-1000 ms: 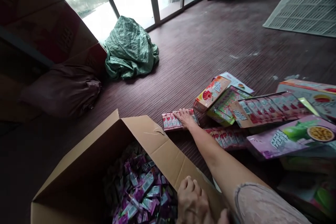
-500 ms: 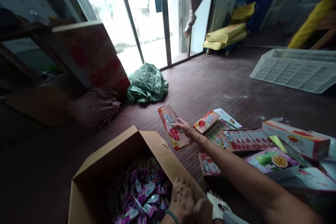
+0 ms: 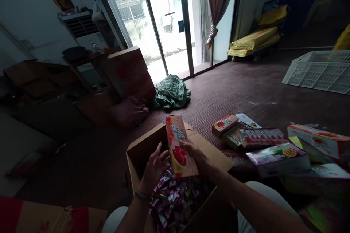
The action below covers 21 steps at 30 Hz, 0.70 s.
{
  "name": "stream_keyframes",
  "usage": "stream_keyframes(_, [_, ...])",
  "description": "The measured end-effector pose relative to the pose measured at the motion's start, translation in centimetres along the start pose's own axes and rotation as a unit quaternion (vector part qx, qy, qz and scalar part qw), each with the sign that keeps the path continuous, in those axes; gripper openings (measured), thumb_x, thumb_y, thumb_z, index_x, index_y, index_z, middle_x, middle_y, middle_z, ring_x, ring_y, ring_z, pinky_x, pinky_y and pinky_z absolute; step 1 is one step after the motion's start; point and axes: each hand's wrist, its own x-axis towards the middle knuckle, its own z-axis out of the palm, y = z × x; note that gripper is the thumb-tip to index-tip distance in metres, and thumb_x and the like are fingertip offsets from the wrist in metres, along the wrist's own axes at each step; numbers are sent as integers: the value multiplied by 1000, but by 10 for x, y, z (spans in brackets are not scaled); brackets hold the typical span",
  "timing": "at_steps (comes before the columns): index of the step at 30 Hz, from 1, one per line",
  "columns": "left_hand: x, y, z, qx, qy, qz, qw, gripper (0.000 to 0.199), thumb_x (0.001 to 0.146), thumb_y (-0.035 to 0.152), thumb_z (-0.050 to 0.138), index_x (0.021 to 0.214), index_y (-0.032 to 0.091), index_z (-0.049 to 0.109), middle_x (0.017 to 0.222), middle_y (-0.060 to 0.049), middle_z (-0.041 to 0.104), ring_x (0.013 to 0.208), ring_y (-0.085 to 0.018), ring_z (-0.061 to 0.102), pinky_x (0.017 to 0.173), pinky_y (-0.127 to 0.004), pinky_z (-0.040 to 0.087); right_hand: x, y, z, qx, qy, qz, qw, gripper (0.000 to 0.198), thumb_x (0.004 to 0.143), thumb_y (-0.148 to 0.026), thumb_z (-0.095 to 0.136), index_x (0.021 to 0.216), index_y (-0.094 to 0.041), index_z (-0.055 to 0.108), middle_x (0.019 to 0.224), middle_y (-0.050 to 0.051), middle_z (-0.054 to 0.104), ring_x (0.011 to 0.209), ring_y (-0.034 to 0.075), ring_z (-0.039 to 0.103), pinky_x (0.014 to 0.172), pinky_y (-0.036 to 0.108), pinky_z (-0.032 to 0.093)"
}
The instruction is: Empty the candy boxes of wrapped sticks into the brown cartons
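My right hand (image 3: 193,153) grips an orange-pink box with a red fruit picture (image 3: 179,153) by its right side and holds it upright. Just left of that box is my left hand (image 3: 155,167), fingers spread, palm toward the box, with nothing in it. A green band circles the left wrist. Both hands are over an open cardboard carton (image 3: 199,140). Inside it lie many small purple and silver sachets (image 3: 171,200), partly hidden by the box and my hands.
Right of the carton lies a pile of printed boxes, including a passion-fruit box (image 3: 279,156) and a tray of red packets (image 3: 262,138). A green sack (image 3: 172,93) sits ahead near the glass door. A white crate (image 3: 319,72) and yellow bags (image 3: 251,42) stand farther right.
My right hand has brought the fruit box from the floor side to above the carton. My left hand has left the carton's flap and come up beside the box, fingers spread.
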Motion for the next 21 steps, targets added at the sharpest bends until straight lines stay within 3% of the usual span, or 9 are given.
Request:
stream_keyframes(4, [-5, -6, -8, 49, -27, 41, 998, 79, 85, 28, 67, 157, 27, 33, 134, -10, 65, 124, -29, 59, 101, -38, 47, -5, 33, 13, -109, -48, 0, 993, 59, 90, -57, 58, 137, -21, 54, 128, 12, 66, 118, 30, 63, 102, 45, 50])
stream_keyframes(6, [-3, -8, -14, 29, -26, 61, 997, 80, 82, 21, 66, 156, 24, 37, 132, -10, 67, 122, -29, 61, 102, -37, 47, -2, 42, 10, -261, -1, -35, 965, 66, 91, -62, 53, 144, -23, 47, 141, 14, 56, 131, 33, 53, 109, 51, 43])
stream_keyframes(7, [-1, -8, -18, 24, -23, 61, 998, 81, 79, 18, 67, 155, 22, 38, 129, -10, 68, 119, -29, 62, 100, -36, 47, 0, 45, 7, -362, 30, -74, 929, 69, 90, -63, 54, 146, -24, 45, 147, 15, 50, 137, 35, 46, 112, 55, 38])
stream_keyframes(9, [3, -7, -29, 38, -7, 45, 998, 88, 71, 15, 70, 154, 20, 40, 120, -9, 72, 107, -27, 66, 94, -34, 50, 6, 47, 0, -558, 29, -183, 809, 66, 90, -60, 59, 144, -25, 47, 152, 16, 42, 143, 37, 35, 116, 58, 28])
stream_keyframes(11, [9, -7, -42, 69, 18, 15, 997, 96, 64, 13, 73, 154, 19, 41, 112, -7, 74, 95, -24, 68, 86, -32, 51, 13, 47, -4, -674, -72, -271, 684, 54, 92, -56, 61, 135, -24, 55, 151, 15, 44, 144, 35, 32, 118, 56, 20])
stream_keyframes(13, [15, -10, -55, 97, 47, -16, 994, 102, 57, 11, 75, 154, 19, 41, 105, -5, 74, 88, -21, 67, 79, -29, 51, 19, 46, -4, -720, -177, -286, 608, 45, 92, -55, 62, 123, -22, 61, 140, 14, 54, 139, 33, 37, 118, 52, 20])
stream_keyframes(15, [21, -13, -65, 115, 73, -42, 990, 109, 50, 8, 77, 153, 17, 42, 97, -3, 74, 84, -19, 65, 75, -27, 50, 25, 45, -3, -744, -228, -238, 581, 45, 88, -54, 69, 114, -19, 62, 123, 12, 63, 126, 31, 47, 115, 48, 24])
stream_keyframes(18, [28, -15, -75, 112, 102, -77, 985, 113, 47, 8, 77, 153, 11, 40, 87, -3, 74, 76, -20, 65, 72, -29, 52, 31, 45, -3, -767, -252, -152, 570, 39, 89, -47, 70, 114, -19, 61, 98, 8, 67, 102, 26, 56, 104, 44, 33])
stream_keyframes(21, [33, -15, -80, 112, 108, -84, 984, 111, 50, 11, 79, 153, 11, 39, 96, -6, 75, 81, -22, 66, 75, -33, 55, 34, 45, -6, -779, -240, -171, 554, 28, 96, -34, 61, 121, -22, 61, 112, 11, 64, 110, 27, 53, 101, 44, 33])
